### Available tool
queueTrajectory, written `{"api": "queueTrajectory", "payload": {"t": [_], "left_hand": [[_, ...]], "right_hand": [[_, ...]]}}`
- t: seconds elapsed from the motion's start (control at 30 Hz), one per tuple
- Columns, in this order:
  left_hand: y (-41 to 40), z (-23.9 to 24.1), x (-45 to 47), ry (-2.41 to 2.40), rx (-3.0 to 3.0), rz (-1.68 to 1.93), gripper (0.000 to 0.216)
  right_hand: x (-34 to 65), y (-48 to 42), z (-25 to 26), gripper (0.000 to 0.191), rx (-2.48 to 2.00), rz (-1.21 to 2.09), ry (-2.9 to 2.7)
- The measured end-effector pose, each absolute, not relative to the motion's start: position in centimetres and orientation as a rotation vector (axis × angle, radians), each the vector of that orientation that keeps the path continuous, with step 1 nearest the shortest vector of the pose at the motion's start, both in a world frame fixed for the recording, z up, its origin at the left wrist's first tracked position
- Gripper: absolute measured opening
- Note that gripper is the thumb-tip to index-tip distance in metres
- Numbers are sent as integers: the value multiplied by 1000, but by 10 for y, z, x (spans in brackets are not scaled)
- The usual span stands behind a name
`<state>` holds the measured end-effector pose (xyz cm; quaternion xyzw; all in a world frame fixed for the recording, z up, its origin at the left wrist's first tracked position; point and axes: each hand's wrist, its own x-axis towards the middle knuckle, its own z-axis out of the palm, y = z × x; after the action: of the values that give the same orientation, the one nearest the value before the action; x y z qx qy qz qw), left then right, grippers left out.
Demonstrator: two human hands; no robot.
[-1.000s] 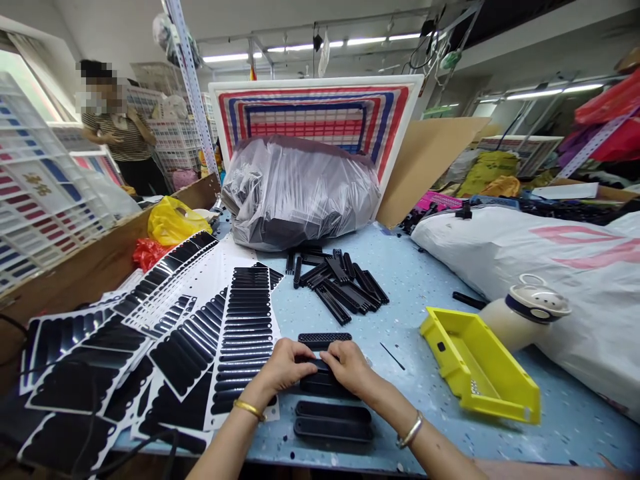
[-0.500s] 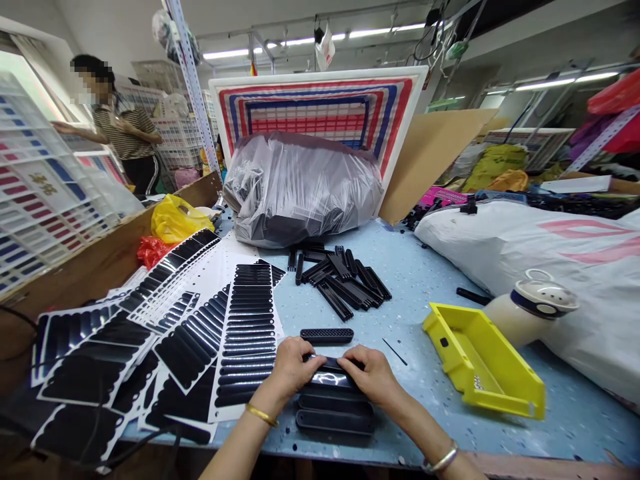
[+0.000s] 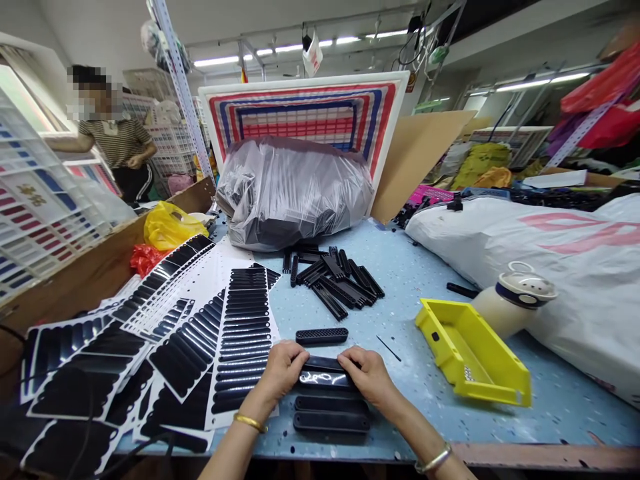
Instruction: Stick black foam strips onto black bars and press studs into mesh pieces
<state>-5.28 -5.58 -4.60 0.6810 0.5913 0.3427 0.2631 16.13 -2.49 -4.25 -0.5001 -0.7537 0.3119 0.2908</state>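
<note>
My left hand (image 3: pixel 284 368) and my right hand (image 3: pixel 369 377) pinch opposite ends of a glossy black strip (image 3: pixel 325 379), shaped like the stickers on the sheets. A black plastic bar (image 3: pixel 325 363) lies between my fingertips, partly covered by them. Closer to me are two more long black bars with rounded ends, an upper bar (image 3: pixel 331 404) and a lower bar (image 3: pixel 331 422). Just beyond my hands rests a black bar with a perforated face (image 3: pixel 321 336). Left of my left hand, a white-backed sheet of black stickers (image 3: pixel 245 333) lies on the blue table (image 3: pixel 400 427).
More sticker sheets (image 3: pixel 75 373) overlap at left. Loose black bars (image 3: pixel 340 280) form a pile before a plastic-wrapped bundle (image 3: pixel 300 187). At right are a thin black stick (image 3: pixel 389 348), a yellow bin (image 3: pixel 475 360), a bottle (image 3: pixel 515 300) and a white sack (image 3: pixel 565 247). A person (image 3: pixel 117 143) stands back left.
The head view has shifted slightly, so most things sit a little further left. My hands keep their pinch; the glossy strip shows more between them. The person at back left has turned.
</note>
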Motion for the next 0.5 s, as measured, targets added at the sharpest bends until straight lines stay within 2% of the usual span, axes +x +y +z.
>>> {"api": "queueTrajectory", "payload": {"t": [0.1, 0.23, 0.37, 0.5], "left_hand": [[-59, -43, -57, 1615, 1830, 933, 34], [-53, -37, -69, 1718, 1767, 995, 22], [-32, -27, -76, 1796, 1754, 1060, 20], [-32, -12, -96, 1857, 1746, 1117, 22]], "right_hand": [[163, -28, -37, 38, -1335, 850, -1982], [191, -20, -16, 44, -1392, 795, -1863], [254, -12, 21, 38, -1518, 549, -1751], [303, -24, 40, 40, -1633, 235, -1661]]}}
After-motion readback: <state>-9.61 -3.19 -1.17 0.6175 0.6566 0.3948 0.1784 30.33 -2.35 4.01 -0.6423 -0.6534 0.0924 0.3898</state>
